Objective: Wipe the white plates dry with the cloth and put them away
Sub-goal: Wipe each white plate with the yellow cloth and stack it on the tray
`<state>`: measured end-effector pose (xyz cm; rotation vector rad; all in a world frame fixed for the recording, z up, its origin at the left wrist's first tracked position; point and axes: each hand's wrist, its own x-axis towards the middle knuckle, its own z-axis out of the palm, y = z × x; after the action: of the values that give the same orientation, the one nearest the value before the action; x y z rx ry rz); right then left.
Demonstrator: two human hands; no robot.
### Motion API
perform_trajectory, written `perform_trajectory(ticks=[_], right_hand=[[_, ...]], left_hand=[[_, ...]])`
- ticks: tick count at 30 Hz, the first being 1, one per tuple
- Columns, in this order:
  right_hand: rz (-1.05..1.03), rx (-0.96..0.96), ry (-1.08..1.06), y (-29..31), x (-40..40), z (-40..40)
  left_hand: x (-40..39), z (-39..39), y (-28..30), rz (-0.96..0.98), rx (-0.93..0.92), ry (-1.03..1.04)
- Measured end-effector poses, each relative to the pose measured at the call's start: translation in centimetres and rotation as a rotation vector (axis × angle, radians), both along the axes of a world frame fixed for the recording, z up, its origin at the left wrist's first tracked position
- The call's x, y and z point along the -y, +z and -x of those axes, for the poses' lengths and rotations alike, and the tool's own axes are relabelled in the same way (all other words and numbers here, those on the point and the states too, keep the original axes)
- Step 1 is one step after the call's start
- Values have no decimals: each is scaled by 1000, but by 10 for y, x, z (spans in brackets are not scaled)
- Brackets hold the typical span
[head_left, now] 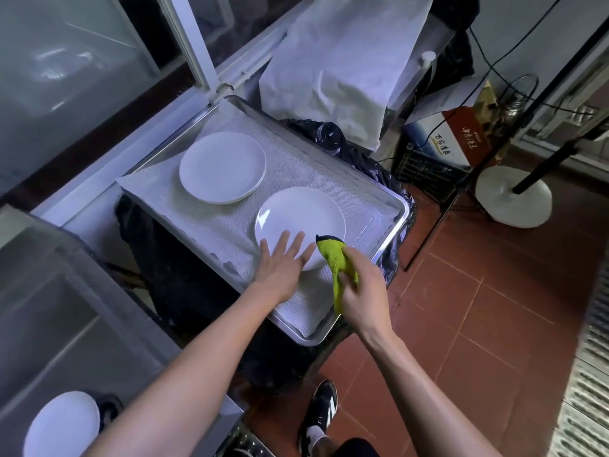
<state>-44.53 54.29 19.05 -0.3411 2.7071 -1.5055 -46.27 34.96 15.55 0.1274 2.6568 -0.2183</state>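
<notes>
- Left hand [280, 262], fingers spread flat, rests on the near edge of a round white plate [300, 219] lying on a cloth-lined metal tray [393, 206].
- Right hand [359, 291] grips a yellow-green cloth [336, 262], just beside that plate's rim.

Single view, head-worn, wide-angle. Looks forward and steeply down over both forearms; shoe [319, 415] and tiled floor [461, 308] show below. Metal tray [390, 206] sits centre frame, near, within arm's reach. Frame looks rotated, tray edges running diagonal. Edges bend and blur, probably lens distortion. No second view, so nothing shared.
</notes>
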Motion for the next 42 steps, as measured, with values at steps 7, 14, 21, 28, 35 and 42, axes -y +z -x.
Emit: perform_trajectory(ticks=[7, 14, 21, 28, 35, 42], right_hand=[[20, 9, 1, 10, 4, 2], [26, -42, 109, 15, 29, -2], [-24, -23, 236, 18, 83, -32], [-81, -97, 456, 24, 159, -79], [-205, -101, 702, 17, 248, -158], [-385, -202, 903, 7, 334, -248]], left_hand=[[2, -16, 14, -95, -99, 29], [23, -63, 42, -183, -221, 52], [67, -130, 49, -172, -306, 225], [123, -219, 43, -210, -333, 490], [188, -327, 27, -223, -295, 706], [254, -437, 8, -237, -289, 862]])
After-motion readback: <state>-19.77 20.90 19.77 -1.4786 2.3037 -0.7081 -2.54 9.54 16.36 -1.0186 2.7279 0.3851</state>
